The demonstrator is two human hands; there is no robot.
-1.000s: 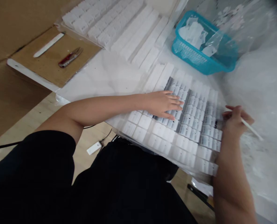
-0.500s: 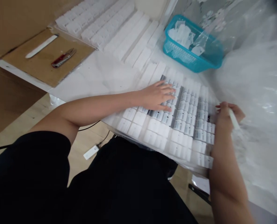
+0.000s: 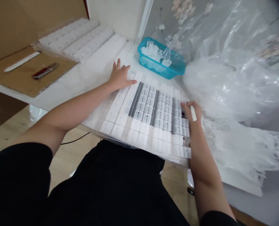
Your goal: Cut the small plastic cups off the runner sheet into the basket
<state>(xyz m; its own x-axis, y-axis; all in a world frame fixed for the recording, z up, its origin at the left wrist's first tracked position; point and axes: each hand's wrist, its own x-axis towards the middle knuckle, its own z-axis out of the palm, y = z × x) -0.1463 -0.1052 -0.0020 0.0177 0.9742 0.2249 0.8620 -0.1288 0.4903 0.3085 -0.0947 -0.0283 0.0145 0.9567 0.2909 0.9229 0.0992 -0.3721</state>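
Observation:
My left hand (image 3: 121, 76) lies with fingers spread at the upper left part of a sheet of small white packs (image 3: 141, 128), which are set in rows with dark strips between some of them. At the sheet's right edge is my right hand (image 3: 193, 111), its fingers curled round a slim white stick-like tool (image 3: 193, 113). The fingertips of that hand are close to the rightmost row of packs. Clear film seems to cover the sheet.
A teal basket (image 3: 161, 64) with white pieces stands behind the sheet. Crumpled clear plastic (image 3: 231, 91) fills the right side. At the left, a brown board (image 3: 31, 84) bears a red cutter (image 3: 44, 71) and a white strip (image 3: 22, 61). More white packs (image 3: 71, 37) lie behind it.
My left hand has moved from the middle of the packs to their upper left, fingers spread. My right hand stays at the right edge with the white tool. The view has shifted to the right.

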